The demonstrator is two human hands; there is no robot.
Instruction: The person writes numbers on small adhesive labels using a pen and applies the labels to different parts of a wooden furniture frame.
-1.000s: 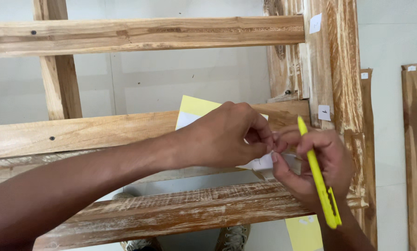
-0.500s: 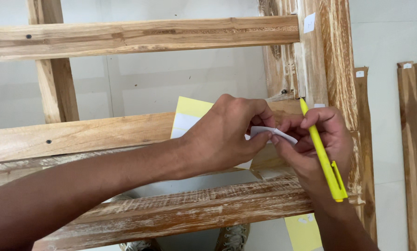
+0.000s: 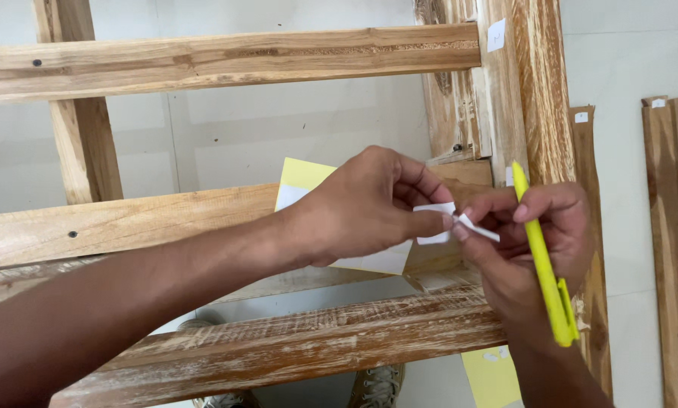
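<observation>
I see the left hand (image 3: pixel 362 208) with thumb and forefinger pinched together on a small white paper label (image 3: pixel 435 224), flat, thin and roughly rectangular. The right hand (image 3: pixel 535 242) pinches the label's other end, a narrow strip (image 3: pixel 479 228) that runs slightly down to the right. The right hand's remaining fingers are clamped on a slim yellow plastic pen (image 3: pixel 543 272); its long axis is near vertical, tip up and tilted slightly left, clip end down. The label sits between both hands, in front of a rough, whitewashed wooden frame (image 3: pixel 226 60) with visible grain and screw heads. A yellow-and-white backing sheet (image 3: pixel 301 181) lies behind the left hand. Dark wooden planks (image 3: pixel 671 249) stand at far right.
</observation>
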